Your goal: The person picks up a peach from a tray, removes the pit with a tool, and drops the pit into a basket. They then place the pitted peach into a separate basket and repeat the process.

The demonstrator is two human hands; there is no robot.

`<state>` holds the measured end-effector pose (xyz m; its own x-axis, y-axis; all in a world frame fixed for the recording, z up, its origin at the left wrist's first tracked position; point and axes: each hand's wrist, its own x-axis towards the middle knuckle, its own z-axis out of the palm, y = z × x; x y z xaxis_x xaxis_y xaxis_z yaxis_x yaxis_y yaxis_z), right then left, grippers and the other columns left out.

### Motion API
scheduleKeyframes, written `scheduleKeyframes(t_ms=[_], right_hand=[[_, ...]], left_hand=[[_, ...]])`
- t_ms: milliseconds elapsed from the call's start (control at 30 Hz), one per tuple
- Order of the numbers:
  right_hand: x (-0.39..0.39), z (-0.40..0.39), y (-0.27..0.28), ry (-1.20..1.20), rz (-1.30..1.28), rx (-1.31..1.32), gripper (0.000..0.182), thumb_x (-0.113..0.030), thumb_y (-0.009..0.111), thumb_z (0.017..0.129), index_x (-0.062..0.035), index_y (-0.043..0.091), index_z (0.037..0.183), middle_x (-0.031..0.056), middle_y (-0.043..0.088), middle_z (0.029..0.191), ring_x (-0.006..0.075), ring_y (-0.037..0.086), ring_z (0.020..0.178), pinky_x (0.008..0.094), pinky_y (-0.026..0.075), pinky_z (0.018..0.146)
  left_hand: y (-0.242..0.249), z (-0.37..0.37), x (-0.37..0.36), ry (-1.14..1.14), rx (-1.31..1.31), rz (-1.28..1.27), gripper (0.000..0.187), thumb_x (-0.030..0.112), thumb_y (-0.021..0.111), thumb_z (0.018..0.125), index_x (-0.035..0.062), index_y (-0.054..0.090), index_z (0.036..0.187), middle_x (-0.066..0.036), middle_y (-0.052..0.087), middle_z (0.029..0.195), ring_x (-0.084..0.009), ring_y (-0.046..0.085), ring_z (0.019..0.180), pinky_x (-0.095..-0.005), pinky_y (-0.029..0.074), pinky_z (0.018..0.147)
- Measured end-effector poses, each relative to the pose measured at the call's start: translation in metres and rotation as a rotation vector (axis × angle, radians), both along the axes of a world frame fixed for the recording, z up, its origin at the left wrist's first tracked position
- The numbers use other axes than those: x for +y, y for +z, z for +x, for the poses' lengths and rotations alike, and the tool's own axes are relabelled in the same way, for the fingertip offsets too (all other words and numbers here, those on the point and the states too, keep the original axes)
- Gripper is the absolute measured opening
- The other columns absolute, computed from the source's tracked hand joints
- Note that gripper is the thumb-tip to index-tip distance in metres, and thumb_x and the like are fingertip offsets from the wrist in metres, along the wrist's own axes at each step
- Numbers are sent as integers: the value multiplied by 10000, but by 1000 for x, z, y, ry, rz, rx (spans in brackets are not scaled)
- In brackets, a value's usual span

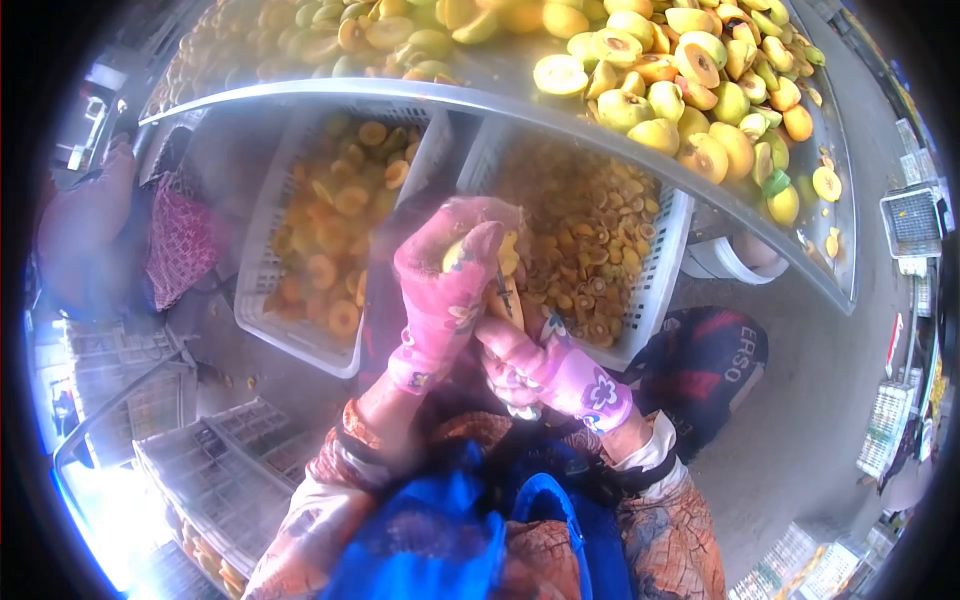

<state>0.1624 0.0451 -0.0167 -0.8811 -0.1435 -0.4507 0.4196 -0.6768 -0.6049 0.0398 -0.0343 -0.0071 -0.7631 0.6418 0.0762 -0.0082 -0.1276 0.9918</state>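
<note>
Both hands wear pink floral gloves and meet at the middle of the view. My left hand (445, 275) is closed around a piece of yellow fruit (456, 256), mostly hidden by the fingers. My right hand (545, 365) grips a small tool with a wooden handle (508, 300), which points up against the fruit; its tip is hard to make out. Under and beyond the hands stand two white crates: the left crate (262, 325) holds fruit halves, the right crate (655, 300) holds many smaller brownish-yellow pieces.
A metal table (480, 98) heaped with halved yellow fruit (700, 60) spans the top. A white bucket (728, 262) is below it at right. Stacked crates (225, 450) stand at lower left. Another person in patterned pink clothing (180, 240) is at the left.
</note>
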Motion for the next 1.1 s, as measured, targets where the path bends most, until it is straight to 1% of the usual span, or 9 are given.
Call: scheduleKeyframes(t_ms=[133, 267, 500, 567, 600, 833, 1000, 1067, 1100], right_hand=[[-11, 3, 3, -58, 385, 12, 258, -344, 548, 960, -116, 512, 846, -43, 427, 590, 68, 383, 444, 234, 297, 405], [-2, 3, 14, 29, 92, -13, 310, -365, 573, 943, -133, 481, 759, -44, 420, 581, 62, 369, 441, 228, 283, 404], [11, 8, -11, -248, 192, 51, 328, -274, 577, 935, -114, 476, 1202, 16, 508, 786, 121, 479, 600, 269, 386, 496], [3, 13, -23, -366, 1920, 692, 377, -203, 571, 917, -122, 452, 1265, 135, 564, 972, 293, 579, 794, 407, 485, 629], [-4, 19, -19, -195, 1753, 450, 403, -154, 582, 896, -133, 474, 1284, 238, 515, 1170, 413, 544, 991, 488, 480, 777], [-2, 16, -11, -338, 1695, 337, 213, -207, 593, 926, -111, 598, 1116, 166, 590, 850, 348, 586, 706, 450, 476, 625], [12, 21, -24, -5, 1800, 530, 436, -208, 578, 935, -66, 465, 1331, 180, 615, 1075, 384, 593, 871, 422, 499, 728], [11, 21, -28, -155, 166, -52, 428, -177, 549, 945, -109, 445, 1354, 111, 600, 982, 303, 593, 785, 359, 498, 658], [13, 18, -34, -147, 172, -58, 428, -177, 549, 945, -109, 445, 1354, 111, 600, 982, 303, 593, 785, 359, 498, 658]], left_hand=[[-3, -7, -5, 3, 161, 74, 206, 139, 591, 906, -28, 652, 1010, -59, 654, 912, -120, 609, 782, -245, 484, 689], [9, -5, -9, -78, 187, 0, 206, 149, 590, 903, -23, 660, 991, -59, 655, 922, -116, 603, 793, -241, 481, 711], [25, -1, -1, -180, -124, 2, 339, 266, 587, 909, -7, 617, 1108, -71, 622, 983, -141, 574, 909, -272, 461, 809], [22, 7, 3, -65, 111, -84, 298, 244, 561, 924, -8, 644, 1060, -73, 630, 977, -131, 584, 869, -262, 464, 784], [21, 7, 5, -41, 122, -27, 276, 227, 548, 931, -9, 668, 1010, -71, 644, 952, -125, 591, 828, -264, 473, 751], [18, -19, 11, -308, -75, -191, 281, 236, 550, 937, -14, 675, 900, -52, 662, 838, -95, 591, 799, -248, 472, 754], [13, 3, 18, 2, -40, -226, 220, 169, 568, 919, -19, 683, 914, -64, 662, 834, -99, 586, 809, -251, 473, 735], [-4, 3, 18, 46, 181, -111, 200, 168, 588, 899, -1, 686, 942, -90, 666, 866, -150, 612, 807, -277, 490, 730], [-9, 4, 18, 95, 401, 2, 193, 166, 607, 879, 17, 689, 969, -115, 670, 899, -200, 639, 804, -304, 507, 725]])
